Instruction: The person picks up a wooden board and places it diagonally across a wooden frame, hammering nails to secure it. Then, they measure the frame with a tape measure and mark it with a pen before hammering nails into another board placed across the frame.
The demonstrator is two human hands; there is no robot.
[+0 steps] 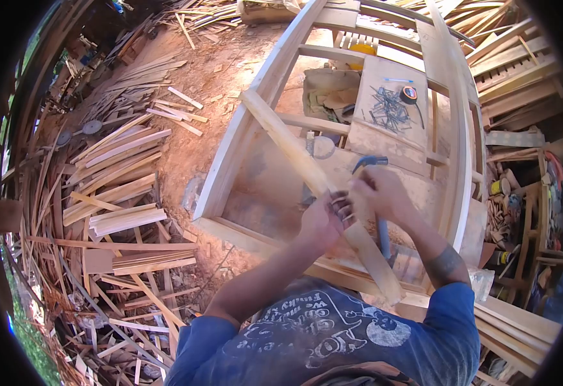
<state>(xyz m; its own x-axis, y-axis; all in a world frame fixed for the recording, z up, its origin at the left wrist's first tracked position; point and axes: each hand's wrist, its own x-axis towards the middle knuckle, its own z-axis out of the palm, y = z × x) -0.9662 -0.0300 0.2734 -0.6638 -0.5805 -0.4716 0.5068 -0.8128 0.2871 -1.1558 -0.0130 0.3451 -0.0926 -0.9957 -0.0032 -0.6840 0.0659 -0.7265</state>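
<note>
My left hand [323, 220] is turned partly palm up, its fingers curled around thin dark pieces that look like nails. It sits over a long wooden strip [288, 143], which lies diagonally across the wooden frame [227, 157]. Close beside it, my right hand [379, 193] is slightly blurred, with fingers drawn together; what they hold, if anything, is hidden. A hammer with a blue handle [383, 239] is partly covered by the right hand and wrist, its head [371, 161] showing just beyond the knuckles. Loose nails [389, 109] lie scattered on a board [384, 138] across the frame.
A tape measure [409, 95] and a blue pen [398, 80] lie by the nails. Stacked wood strips [117, 164] and offcuts cover the ground at left. More planks [513, 328] lie at lower right, and shelves with clutter [519, 212] stand at right.
</note>
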